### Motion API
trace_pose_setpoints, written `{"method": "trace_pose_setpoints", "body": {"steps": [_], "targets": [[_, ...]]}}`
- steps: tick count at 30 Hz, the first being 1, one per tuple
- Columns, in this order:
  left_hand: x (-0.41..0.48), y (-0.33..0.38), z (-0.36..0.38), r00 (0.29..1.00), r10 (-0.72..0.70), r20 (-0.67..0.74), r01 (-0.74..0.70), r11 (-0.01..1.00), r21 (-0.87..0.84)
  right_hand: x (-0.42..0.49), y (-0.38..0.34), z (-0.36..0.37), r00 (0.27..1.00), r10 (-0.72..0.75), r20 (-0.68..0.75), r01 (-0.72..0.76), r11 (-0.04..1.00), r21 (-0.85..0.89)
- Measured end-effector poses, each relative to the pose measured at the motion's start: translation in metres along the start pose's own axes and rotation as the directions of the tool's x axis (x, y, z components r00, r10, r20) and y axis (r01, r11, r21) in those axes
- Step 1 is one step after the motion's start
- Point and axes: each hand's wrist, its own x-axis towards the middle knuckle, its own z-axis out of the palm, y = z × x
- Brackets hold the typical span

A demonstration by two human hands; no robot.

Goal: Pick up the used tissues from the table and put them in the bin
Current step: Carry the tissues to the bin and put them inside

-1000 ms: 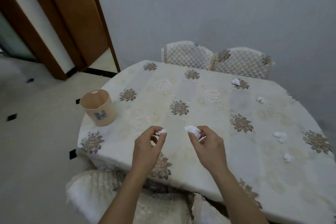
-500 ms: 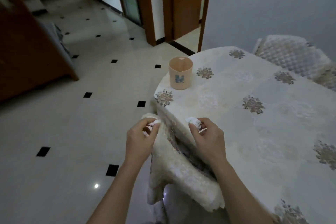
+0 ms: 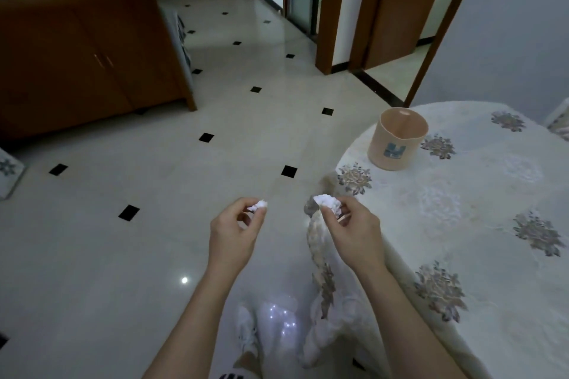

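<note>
Pinched between thumb and fingertips, a small crumpled tissue (image 3: 258, 205) sits in the left hand (image 3: 234, 235), whose grip is pressed together on the white wad. Just to its three o'clock, the right hand (image 3: 354, 232) has its own grip closed on a larger crumpled tissue (image 3: 328, 202), held at the thumb and forefinger with the other fingers curled beneath. Both hands hang in the air side by side, apart from each other, the left one over the floor (image 3: 154, 224) and the right one over the draped edge of the tablecloth (image 3: 462, 224).

Round and covered in that pale cloth with brown flower prints, the worktop (image 3: 508, 348) fills the view from two to five o'clock. Near its rim at one o'clock from the hands stands the bin (image 3: 397, 140), a small peach-coloured tub with a blue mark on its side, upright and open at the top. It is well apart from both hands, and I cannot tell what lies inside it.

Pale glossy tiles with small black diamond insets cover the floor. At ten o'clock stands a brown wooden cabinet (image 3: 86, 55), and at twelve o'clock open wooden door frames (image 3: 326, 9). Below the forearms, at six o'clock, a white shoe (image 3: 246, 332) shows on the tiles.
</note>
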Motion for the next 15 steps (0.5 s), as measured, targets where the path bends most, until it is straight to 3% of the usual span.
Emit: {"method": "trace_pose_setpoints", "body": {"steps": [15], "targets": [[0.269,-0.052,-0.038,0.975,0.086,0.206,-0.089,0.996,0.003,0.174,-0.079,0.150,0.990,0.088,-0.108,-0.096,0.993,-0.075]]}}
